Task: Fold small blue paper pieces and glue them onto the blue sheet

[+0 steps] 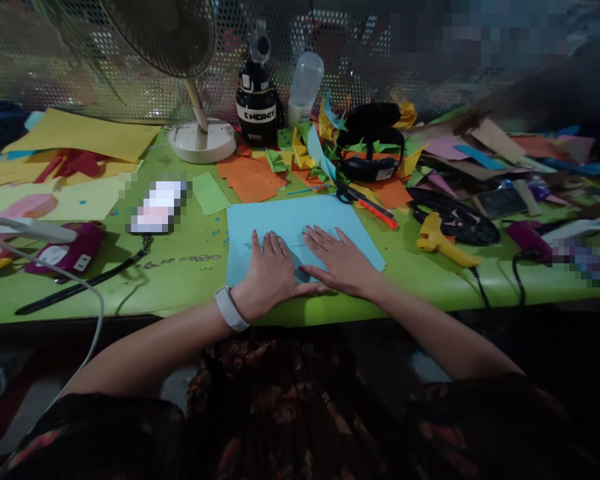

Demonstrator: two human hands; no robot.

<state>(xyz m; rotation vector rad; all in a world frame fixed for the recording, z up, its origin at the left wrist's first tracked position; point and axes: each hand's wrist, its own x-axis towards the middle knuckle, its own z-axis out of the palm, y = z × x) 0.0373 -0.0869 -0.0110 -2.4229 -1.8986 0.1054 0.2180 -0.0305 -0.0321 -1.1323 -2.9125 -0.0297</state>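
A sheet of light blue paper (290, 217) lies on the green table in front of me. Both palms rest on its near part, where a crease or edge line crosses between them. My left hand (270, 270), with a grey band at the wrist, lies flat with its fingers stretched out and its thumb pointing right. My right hand (340, 260) is spread flat beside it, fingers pointing up and left. The thumbs come close together near the sheet's front edge. What lies under the palms is hidden.
Scissors and an orange-handled cutter (375, 210) lie at the sheet's right corner. Farther right is a yellow glue gun (445, 243). A phone (159, 207) lies left. Behind stand a fan (203, 141), a black bottle (257, 113) and folded paper pieces (305, 150).
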